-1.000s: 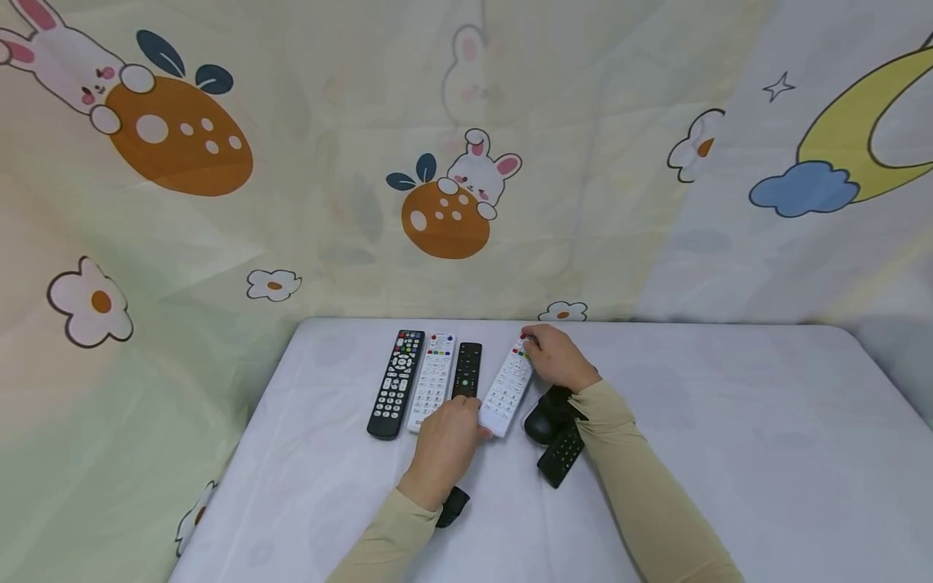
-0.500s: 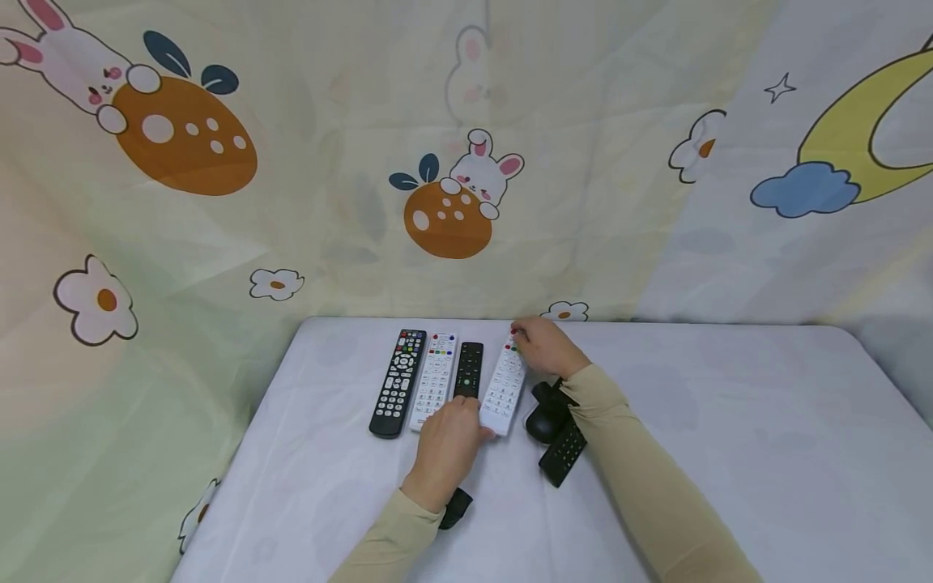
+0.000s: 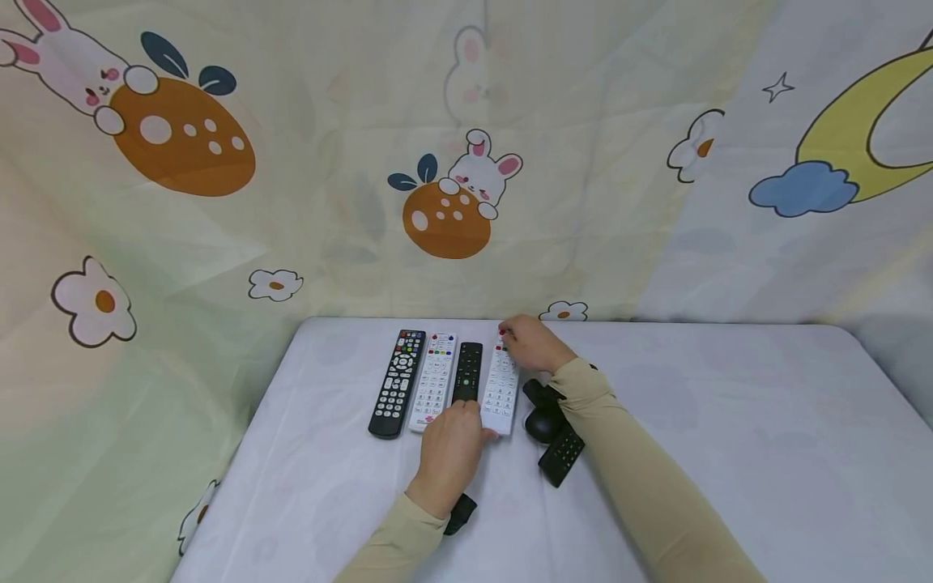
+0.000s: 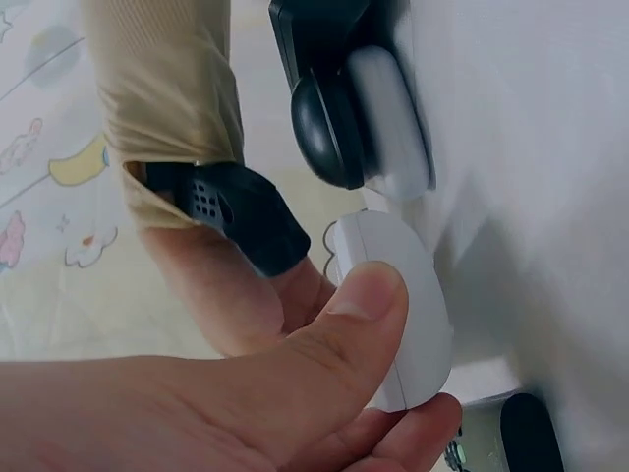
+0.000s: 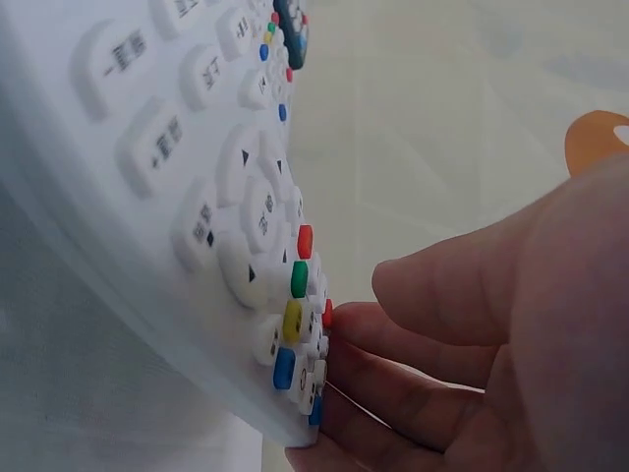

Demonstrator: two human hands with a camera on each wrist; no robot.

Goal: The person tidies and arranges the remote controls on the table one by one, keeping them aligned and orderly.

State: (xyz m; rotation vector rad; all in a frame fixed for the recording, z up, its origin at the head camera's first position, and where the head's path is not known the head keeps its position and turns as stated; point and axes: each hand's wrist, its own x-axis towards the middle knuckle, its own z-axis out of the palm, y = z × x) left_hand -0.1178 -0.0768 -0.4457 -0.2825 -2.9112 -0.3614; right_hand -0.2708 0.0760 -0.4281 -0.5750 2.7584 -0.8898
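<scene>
A white remote control lies on the white table between my hands, with coloured buttons near its far end. My left hand pinches its near end, thumb on one side and fingertips below. At the far end is my right hand; its fingertips touch the edge by the coloured buttons, while the thumb stands apart. To the left, a small black remote, another white remote and a long black remote stand side by side in a row.
Right of the row sits a black computer mouse, with a short black remote beside it, close to the right sleeve. Behind the table's far edge hangs a printed cloth. Black cameras are strapped to both wrists.
The far end of the white remote has swung left with my right hand, so it lies more nearly parallel to the row. My left hand stays at the near end, its wrist slightly shifted right.
</scene>
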